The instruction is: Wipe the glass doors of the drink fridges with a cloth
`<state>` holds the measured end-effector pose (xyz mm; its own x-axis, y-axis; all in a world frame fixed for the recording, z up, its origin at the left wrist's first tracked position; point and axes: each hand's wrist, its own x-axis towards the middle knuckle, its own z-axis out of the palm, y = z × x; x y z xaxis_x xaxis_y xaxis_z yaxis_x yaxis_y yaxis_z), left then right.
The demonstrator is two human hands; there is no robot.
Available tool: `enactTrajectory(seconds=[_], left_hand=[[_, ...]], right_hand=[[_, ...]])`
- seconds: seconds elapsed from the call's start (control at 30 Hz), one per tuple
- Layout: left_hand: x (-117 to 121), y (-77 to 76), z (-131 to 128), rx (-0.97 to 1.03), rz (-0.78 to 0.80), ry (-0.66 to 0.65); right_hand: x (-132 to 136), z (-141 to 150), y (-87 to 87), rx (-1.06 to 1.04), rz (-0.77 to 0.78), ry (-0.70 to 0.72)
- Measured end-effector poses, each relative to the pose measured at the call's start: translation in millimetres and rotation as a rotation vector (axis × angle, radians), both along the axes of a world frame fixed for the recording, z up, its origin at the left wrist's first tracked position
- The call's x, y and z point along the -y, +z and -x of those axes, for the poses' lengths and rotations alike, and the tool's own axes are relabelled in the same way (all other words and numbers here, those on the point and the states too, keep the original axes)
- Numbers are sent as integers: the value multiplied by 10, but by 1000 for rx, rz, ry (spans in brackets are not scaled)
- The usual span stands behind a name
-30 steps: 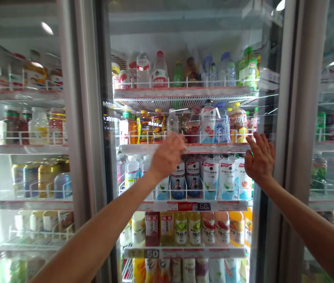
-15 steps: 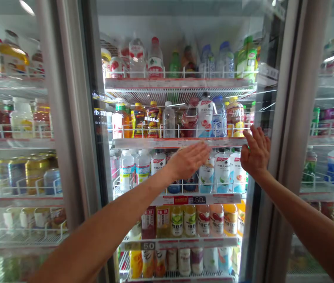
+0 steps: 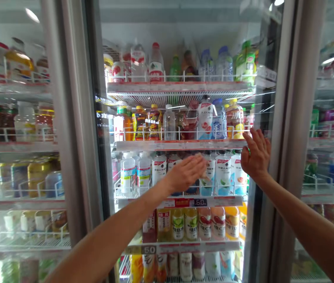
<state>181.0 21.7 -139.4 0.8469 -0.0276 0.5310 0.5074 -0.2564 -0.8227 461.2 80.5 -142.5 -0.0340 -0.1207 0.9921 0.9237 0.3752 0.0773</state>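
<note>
I face an open drinks fridge with wire shelves full of bottles. My left hand reaches in at the third shelf, fingers stretched out and apart, in front of the white-labelled bottles; it holds nothing. My right hand lies flat and open against the edge of the glass door at the right, holding it back.
Closed glass doors flank the opening, with cans and bottles behind the left door and more drinks behind the right one. Price tags line the shelf fronts. Juice bottles fill the lower shelf.
My left hand has dropped from the second shelf's edge to the third shelf's bottles and moved right. My right hand has stayed on the door edge.
</note>
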Motion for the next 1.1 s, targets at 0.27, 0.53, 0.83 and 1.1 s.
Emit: enactTrajectory(seconds=[0.27, 0.53, 0.83, 1.1], left_hand=[[-18, 284, -36, 266, 37, 14], [-69, 864, -336, 367, 73, 78], [-147, 634, -745, -215, 162, 34], [-136, 888, -664, 90, 46, 29]], right_hand=[[5, 0, 0, -8, 26, -16], [26, 5, 5, -2, 28, -6], [-32, -44, -9, -11, -49, 65], [-38, -70, -13, -29, -56, 101]])
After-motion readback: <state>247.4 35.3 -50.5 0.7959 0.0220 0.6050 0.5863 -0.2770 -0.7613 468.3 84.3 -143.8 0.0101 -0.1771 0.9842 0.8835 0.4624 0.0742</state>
